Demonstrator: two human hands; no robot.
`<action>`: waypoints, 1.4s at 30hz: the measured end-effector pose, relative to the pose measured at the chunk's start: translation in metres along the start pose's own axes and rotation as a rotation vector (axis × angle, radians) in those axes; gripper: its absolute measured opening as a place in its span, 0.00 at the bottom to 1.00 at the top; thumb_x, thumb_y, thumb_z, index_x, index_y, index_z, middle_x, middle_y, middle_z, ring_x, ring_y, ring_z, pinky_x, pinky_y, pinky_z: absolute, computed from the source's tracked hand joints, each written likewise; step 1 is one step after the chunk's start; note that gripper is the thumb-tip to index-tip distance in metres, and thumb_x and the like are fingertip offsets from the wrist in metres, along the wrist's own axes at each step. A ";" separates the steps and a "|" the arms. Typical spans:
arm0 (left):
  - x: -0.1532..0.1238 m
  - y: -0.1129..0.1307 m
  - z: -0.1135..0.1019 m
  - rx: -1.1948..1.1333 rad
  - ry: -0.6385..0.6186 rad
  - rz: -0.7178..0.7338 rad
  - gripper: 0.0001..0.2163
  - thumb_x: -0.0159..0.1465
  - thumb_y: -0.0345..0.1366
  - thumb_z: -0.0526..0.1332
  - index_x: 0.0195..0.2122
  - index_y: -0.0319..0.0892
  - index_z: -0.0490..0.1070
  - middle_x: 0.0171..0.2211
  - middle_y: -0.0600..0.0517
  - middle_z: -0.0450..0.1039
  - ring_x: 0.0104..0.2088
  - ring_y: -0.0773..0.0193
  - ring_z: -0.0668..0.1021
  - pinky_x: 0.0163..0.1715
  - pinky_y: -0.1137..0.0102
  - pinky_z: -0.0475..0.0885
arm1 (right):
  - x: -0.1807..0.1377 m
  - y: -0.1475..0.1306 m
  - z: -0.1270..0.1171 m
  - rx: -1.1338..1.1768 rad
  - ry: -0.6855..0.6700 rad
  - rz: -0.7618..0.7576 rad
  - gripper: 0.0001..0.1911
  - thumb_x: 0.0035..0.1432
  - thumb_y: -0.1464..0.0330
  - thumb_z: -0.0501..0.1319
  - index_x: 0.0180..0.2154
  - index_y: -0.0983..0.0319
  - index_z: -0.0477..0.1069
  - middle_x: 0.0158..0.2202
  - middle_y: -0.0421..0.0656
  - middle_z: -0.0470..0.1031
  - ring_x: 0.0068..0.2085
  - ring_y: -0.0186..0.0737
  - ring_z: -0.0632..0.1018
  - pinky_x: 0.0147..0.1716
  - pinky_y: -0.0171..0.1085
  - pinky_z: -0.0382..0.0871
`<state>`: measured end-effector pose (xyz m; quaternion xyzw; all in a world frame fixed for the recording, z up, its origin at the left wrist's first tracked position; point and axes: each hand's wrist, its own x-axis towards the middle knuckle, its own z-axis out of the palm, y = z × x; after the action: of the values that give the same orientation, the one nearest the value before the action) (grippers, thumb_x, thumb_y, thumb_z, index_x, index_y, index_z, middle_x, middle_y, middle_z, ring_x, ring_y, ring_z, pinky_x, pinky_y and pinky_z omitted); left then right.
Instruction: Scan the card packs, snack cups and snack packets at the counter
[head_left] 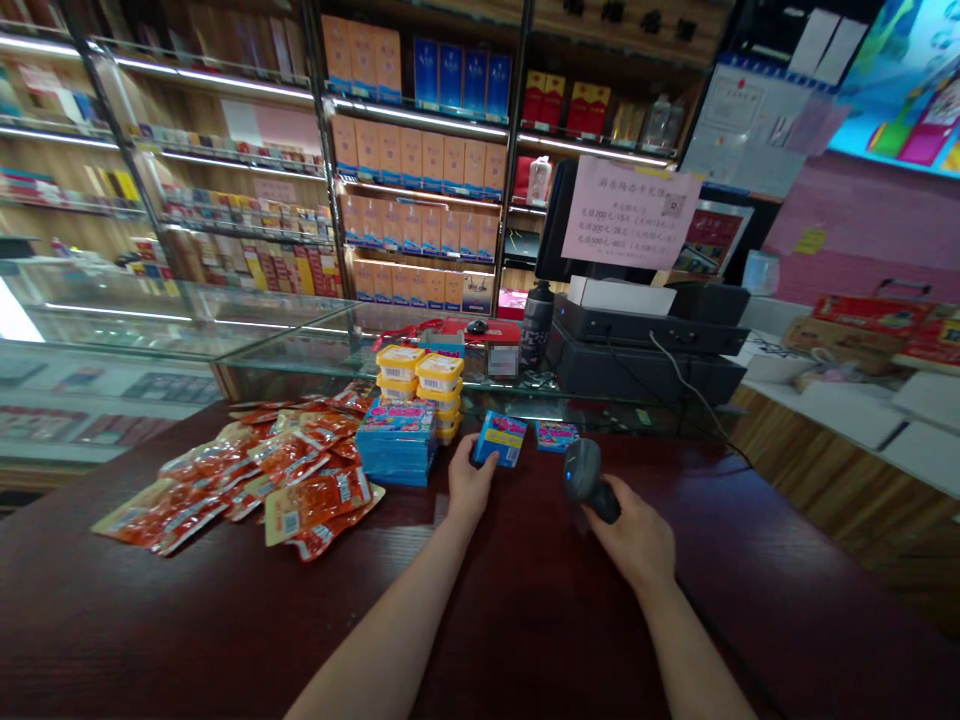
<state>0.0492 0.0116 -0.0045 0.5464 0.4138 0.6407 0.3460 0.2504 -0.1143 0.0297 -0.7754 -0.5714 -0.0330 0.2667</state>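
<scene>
My left hand [470, 480] grips a small blue packet [502, 438] by its left edge, tilted so a yellow band and a barcode face me. In my right hand [637, 532] is a black barcode scanner [583, 472] with a small blue light, its head turned toward the packets. Another blue packet [556, 436] lies flat on the dark table between the held packet and the scanner. Left of my left hand rises a stack of similar blue packets [396, 455]. Behind that stack, yellow-lidded tubs [439, 372] are piled up.
Shiny orange-red snack pouches [300, 460] spread over the table's left side. Beyond the table are a glass counter [300, 335], a dark bottle [536, 325] and a black cash register [637, 350] with a hanging cable [694, 385]. Stocked shelves [420, 195] line the back wall.
</scene>
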 end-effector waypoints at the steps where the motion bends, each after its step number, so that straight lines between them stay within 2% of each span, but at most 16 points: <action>1: -0.001 0.003 -0.001 0.081 -0.007 0.040 0.11 0.53 0.35 0.62 0.37 0.40 0.68 0.32 0.54 0.72 0.32 0.66 0.74 0.34 0.70 0.71 | -0.002 0.001 -0.001 -0.002 0.015 -0.005 0.21 0.56 0.57 0.56 0.50 0.55 0.67 0.42 0.43 0.78 0.40 0.46 0.78 0.34 0.38 0.66; 5: -0.007 0.021 0.002 0.458 -0.050 0.258 0.05 0.56 0.34 0.60 0.34 0.41 0.70 0.30 0.54 0.72 0.31 0.66 0.72 0.33 0.71 0.67 | -0.006 0.001 -0.006 0.004 0.039 0.030 0.21 0.56 0.58 0.55 0.50 0.56 0.67 0.42 0.44 0.78 0.40 0.47 0.78 0.33 0.38 0.65; 8: -0.005 0.034 0.012 0.740 -0.209 0.488 0.05 0.57 0.32 0.59 0.35 0.43 0.70 0.33 0.51 0.72 0.36 0.62 0.72 0.38 0.68 0.66 | -0.006 0.000 -0.010 0.022 0.065 0.058 0.21 0.56 0.58 0.55 0.51 0.55 0.67 0.42 0.43 0.78 0.39 0.47 0.78 0.32 0.38 0.64; 11: 0.004 0.039 0.029 1.009 -0.391 0.681 0.06 0.59 0.32 0.57 0.37 0.43 0.71 0.35 0.49 0.71 0.39 0.59 0.71 0.38 0.65 0.64 | -0.005 0.001 -0.011 0.042 0.119 0.076 0.21 0.56 0.59 0.56 0.51 0.55 0.67 0.42 0.43 0.78 0.39 0.47 0.78 0.32 0.38 0.64; 15: 0.019 0.034 0.060 1.156 -0.546 0.795 0.08 0.63 0.33 0.53 0.37 0.44 0.72 0.37 0.46 0.71 0.39 0.57 0.70 0.38 0.63 0.62 | -0.002 0.006 -0.005 0.053 0.173 0.140 0.21 0.55 0.59 0.57 0.50 0.54 0.67 0.41 0.43 0.78 0.38 0.47 0.79 0.32 0.39 0.64; 18: 0.028 0.025 0.081 1.139 -0.645 0.748 0.09 0.64 0.34 0.53 0.36 0.44 0.73 0.37 0.45 0.71 0.41 0.57 0.69 0.40 0.63 0.62 | 0.001 0.009 -0.002 0.056 0.174 0.202 0.21 0.54 0.58 0.58 0.50 0.53 0.67 0.41 0.42 0.78 0.38 0.48 0.78 0.32 0.39 0.63; 21: 0.031 0.014 0.089 1.051 -0.685 0.621 0.07 0.59 0.36 0.62 0.39 0.46 0.74 0.40 0.47 0.72 0.45 0.56 0.69 0.44 0.64 0.62 | 0.002 0.010 -0.002 0.071 0.166 0.221 0.20 0.55 0.57 0.58 0.50 0.52 0.67 0.41 0.41 0.78 0.38 0.48 0.78 0.32 0.39 0.63; 23: 0.032 0.007 0.086 0.996 -0.588 0.489 0.16 0.53 0.38 0.67 0.44 0.48 0.73 0.45 0.48 0.71 0.48 0.55 0.68 0.46 0.64 0.62 | 0.003 0.009 -0.004 0.081 0.170 0.218 0.20 0.55 0.57 0.58 0.50 0.52 0.67 0.41 0.41 0.78 0.38 0.47 0.78 0.31 0.39 0.63; 25: 0.032 -0.002 0.080 0.963 -0.425 0.307 0.22 0.50 0.39 0.69 0.47 0.46 0.72 0.47 0.46 0.69 0.47 0.55 0.69 0.46 0.65 0.64 | 0.003 0.009 -0.006 0.086 0.170 0.229 0.20 0.55 0.57 0.58 0.49 0.52 0.67 0.40 0.41 0.79 0.37 0.47 0.78 0.31 0.39 0.63; 28: 0.032 -0.012 0.074 0.897 -0.313 0.118 0.18 0.51 0.37 0.69 0.43 0.41 0.73 0.40 0.47 0.70 0.41 0.60 0.72 0.42 0.69 0.66 | 0.004 0.009 -0.008 0.098 0.180 0.264 0.20 0.54 0.56 0.58 0.49 0.51 0.67 0.40 0.41 0.79 0.37 0.48 0.78 0.31 0.39 0.63; 33: 0.032 -0.017 0.085 0.817 -0.291 0.095 0.10 0.53 0.33 0.66 0.37 0.41 0.75 0.36 0.50 0.70 0.37 0.65 0.73 0.38 0.73 0.65 | 0.004 0.010 -0.007 0.089 0.208 0.294 0.21 0.53 0.55 0.59 0.49 0.52 0.68 0.39 0.41 0.79 0.37 0.49 0.78 0.30 0.39 0.62; 38: 0.033 -0.014 0.101 0.858 -0.268 0.050 0.10 0.53 0.35 0.66 0.37 0.42 0.74 0.37 0.50 0.70 0.36 0.64 0.73 0.36 0.73 0.65 | 0.005 0.012 -0.004 0.057 0.233 0.283 0.21 0.53 0.55 0.58 0.49 0.52 0.68 0.39 0.41 0.79 0.36 0.48 0.78 0.30 0.39 0.63; 42: 0.033 -0.013 0.100 0.843 -0.308 0.077 0.12 0.55 0.33 0.64 0.42 0.41 0.73 0.39 0.48 0.71 0.38 0.62 0.73 0.39 0.71 0.66 | 0.004 0.011 -0.004 0.048 0.202 0.242 0.21 0.54 0.56 0.58 0.50 0.53 0.68 0.40 0.43 0.78 0.37 0.47 0.78 0.31 0.38 0.64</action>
<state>0.1421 0.0615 0.0036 0.7437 0.5615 0.3398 0.1268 0.2630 -0.1152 0.0303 -0.8248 -0.4447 -0.0646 0.3433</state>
